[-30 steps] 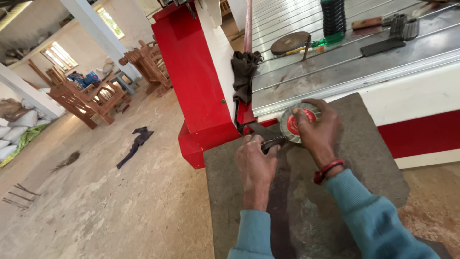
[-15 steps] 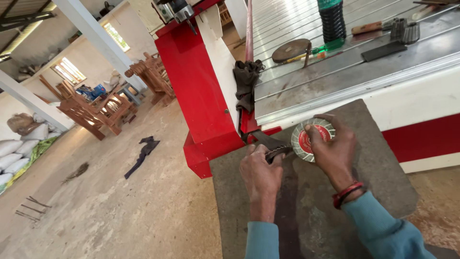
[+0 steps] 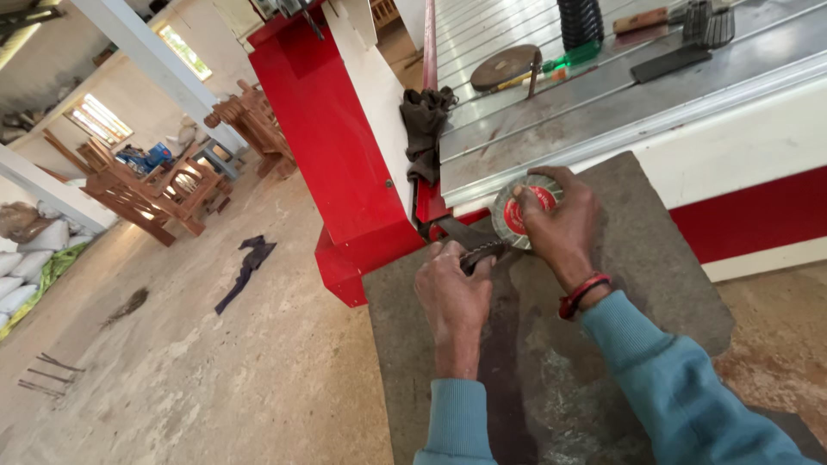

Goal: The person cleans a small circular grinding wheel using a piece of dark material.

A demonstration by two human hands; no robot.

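Gripping flap disc (image 3: 527, 211) over grey stone slab (image 3: 655, 284), beside red machine frame (image 3: 345, 164) | right hand (image 3: 560, 228) fingers closed round rim | left hand (image 3: 452, 297) fingers clamped on dark tool (image 3: 469, 241) | disc looks stiff, light, abrasive; best held by edge

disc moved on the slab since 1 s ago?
No. The red-centred disc sits near the grey slab's far edge by the red machine base, as before; only the camera shifted.

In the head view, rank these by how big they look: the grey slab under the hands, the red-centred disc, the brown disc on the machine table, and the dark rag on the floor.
1. grey slab
2. red-centred disc, dark rag: alike
3. brown disc, farther off, so unsure
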